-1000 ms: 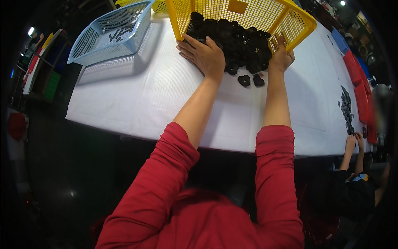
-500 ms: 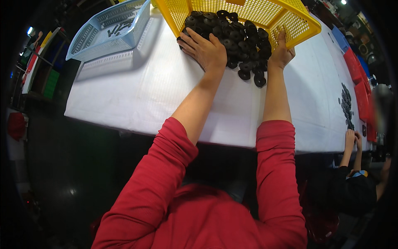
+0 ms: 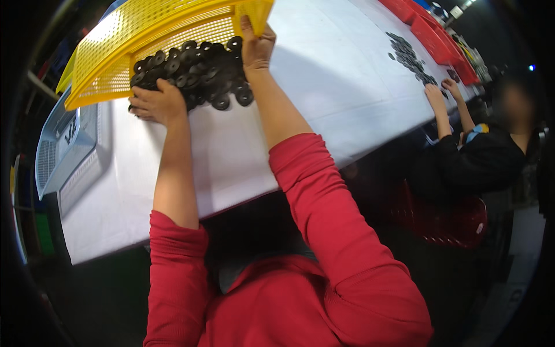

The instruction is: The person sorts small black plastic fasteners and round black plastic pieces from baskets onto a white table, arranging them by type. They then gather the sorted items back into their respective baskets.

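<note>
Basket [image 3: 162,36], yel, tipped, blk discs [image 3: 199,70] at mouth; blue bskt [image 3: 70,157]: dk pcs [image 3: 70,131].

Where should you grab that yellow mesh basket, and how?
Probably by its two short ends, one grip from each side: the yellow mesh basket is long and tipped, its opening facing the black discs with holes. The right grip holds the right end; the left end looks free.
</note>
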The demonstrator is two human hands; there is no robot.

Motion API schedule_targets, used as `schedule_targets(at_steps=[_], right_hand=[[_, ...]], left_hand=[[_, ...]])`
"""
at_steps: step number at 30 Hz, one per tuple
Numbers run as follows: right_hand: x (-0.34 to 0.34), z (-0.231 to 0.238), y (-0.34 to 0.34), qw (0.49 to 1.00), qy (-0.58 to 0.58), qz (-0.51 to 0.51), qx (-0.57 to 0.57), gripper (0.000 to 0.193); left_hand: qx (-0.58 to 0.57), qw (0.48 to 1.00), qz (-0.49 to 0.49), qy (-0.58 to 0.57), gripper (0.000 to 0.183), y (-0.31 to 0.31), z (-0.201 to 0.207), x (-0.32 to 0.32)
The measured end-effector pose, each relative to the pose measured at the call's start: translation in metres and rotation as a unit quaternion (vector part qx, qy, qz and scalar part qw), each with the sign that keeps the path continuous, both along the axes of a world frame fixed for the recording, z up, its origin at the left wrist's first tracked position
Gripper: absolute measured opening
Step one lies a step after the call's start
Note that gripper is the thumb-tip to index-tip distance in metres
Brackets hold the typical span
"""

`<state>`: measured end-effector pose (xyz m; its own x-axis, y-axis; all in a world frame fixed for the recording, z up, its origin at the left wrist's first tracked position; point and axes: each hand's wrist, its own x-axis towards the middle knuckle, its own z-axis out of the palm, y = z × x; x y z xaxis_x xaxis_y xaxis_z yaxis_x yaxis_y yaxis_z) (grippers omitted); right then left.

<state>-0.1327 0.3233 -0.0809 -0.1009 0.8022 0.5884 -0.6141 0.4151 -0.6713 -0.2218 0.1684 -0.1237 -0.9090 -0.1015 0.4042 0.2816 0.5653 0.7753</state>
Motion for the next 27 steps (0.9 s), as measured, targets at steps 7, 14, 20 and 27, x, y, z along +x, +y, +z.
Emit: schedule_targets(at_steps=[7,14,20,27], right_hand=[[0.006,0.004,-0.001,0.999,0.034,-0.029,-0.006,0.024],[0.01,0.002,0.015,0.995,-0.054,-0.081,0.008,0.026],[0.019,0.013,0.004,0.999,0.007,-0.038,0.01,0.029],[0.03,0.036,-0.013,0.998,0.061,-0.02,-0.013,0.021]], left_hand=[[-0.003,0.999,-0.021,-0.035,0.071,-0.003,0.011,0.01],[-0.054,0.998,-0.014,-0.009,0.06,-0.009,0.021,0.012],[-0.01,0.996,-0.068,-0.049,0.059,-0.018,0.023,0.019],[-0.001,0.993,-0.076,-0.09,0.057,-0.022,0.031,0.023]])
